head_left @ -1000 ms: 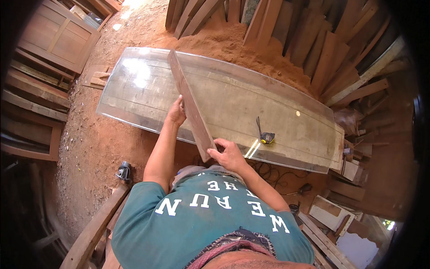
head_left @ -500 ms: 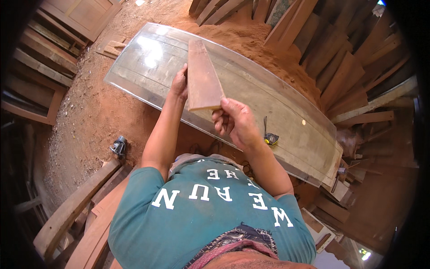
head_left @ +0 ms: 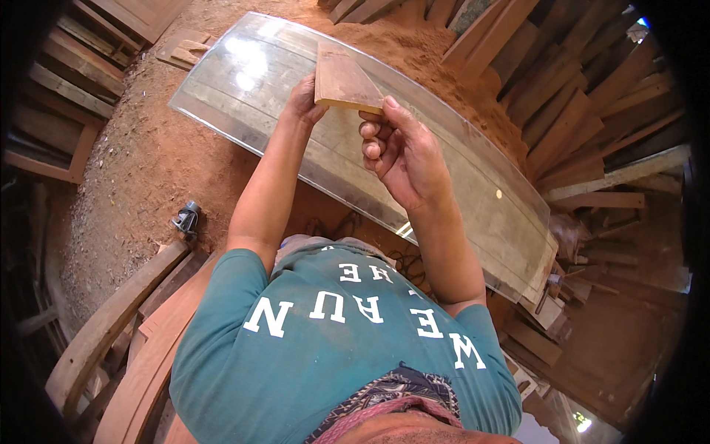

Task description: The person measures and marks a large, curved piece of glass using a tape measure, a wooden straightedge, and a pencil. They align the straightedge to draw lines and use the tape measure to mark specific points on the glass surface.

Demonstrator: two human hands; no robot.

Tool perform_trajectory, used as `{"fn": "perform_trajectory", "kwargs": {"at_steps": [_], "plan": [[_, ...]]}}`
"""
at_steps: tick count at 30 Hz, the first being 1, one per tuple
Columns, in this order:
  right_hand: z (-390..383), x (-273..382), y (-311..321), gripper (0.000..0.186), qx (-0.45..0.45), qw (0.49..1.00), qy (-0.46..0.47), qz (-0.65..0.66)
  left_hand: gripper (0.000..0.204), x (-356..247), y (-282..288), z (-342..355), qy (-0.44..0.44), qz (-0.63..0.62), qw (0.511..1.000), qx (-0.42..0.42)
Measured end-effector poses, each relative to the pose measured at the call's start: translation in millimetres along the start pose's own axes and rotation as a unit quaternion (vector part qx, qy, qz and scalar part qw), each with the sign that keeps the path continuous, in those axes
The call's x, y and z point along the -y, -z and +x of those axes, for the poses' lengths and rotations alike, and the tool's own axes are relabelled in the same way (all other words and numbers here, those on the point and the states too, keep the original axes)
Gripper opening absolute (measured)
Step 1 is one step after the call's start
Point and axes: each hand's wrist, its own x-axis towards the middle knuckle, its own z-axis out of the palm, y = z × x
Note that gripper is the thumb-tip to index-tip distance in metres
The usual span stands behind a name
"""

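The person's left hand and right hand both hold a flat, reddish-brown wooden board with a paler, yellowish cut end. The board lies between the two sets of fingers, its cut end facing the person and its length running away beyond them. The left hand closes on the board's left long edge; its fingertips pass partly behind the wood and cannot all be seen. The right hand pinches the right corner of the cut end, thumb on top, the other fingers curled beneath with the palm turned upward. Below and beyond the fingers stretches a long, glass-topped counter with a clear, shiny sheet over a dull greenish-brown surface; whether the board's far end touches the glass cannot be told. Past the fingers, along the counter's far edge, lies a heap of orange-brown sawdust, and farther to their right stand many leaning brown wooden planks. Well to the left of the fingers and nearer the person sits a small grey and black device, close to the end of a curved brown wooden beam. The person's teal shirt with white lettering fills the space nearer than the fingers.
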Motion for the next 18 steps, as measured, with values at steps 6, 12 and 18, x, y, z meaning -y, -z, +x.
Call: {"fn": "perform_trajectory", "kwargs": {"at_steps": [6, 12, 18], "plan": [[2, -1, -5, 0.030, 0.015, 1.000, 0.003, -0.001, 0.036, 3, 20, 11, 0.012, -0.048, 0.999, 0.014], [-3, -2, -1, 0.029, 0.003, 1.000, 0.001, 0.010, 0.035, 14, 22, 15, -0.015, -0.004, 0.999, 0.047], [-2, -20, -10, 0.032, 0.046, 0.988, -0.070, 0.129, 0.041, 59, 33, 2, -0.201, 0.307, 0.930, -0.008]]}}
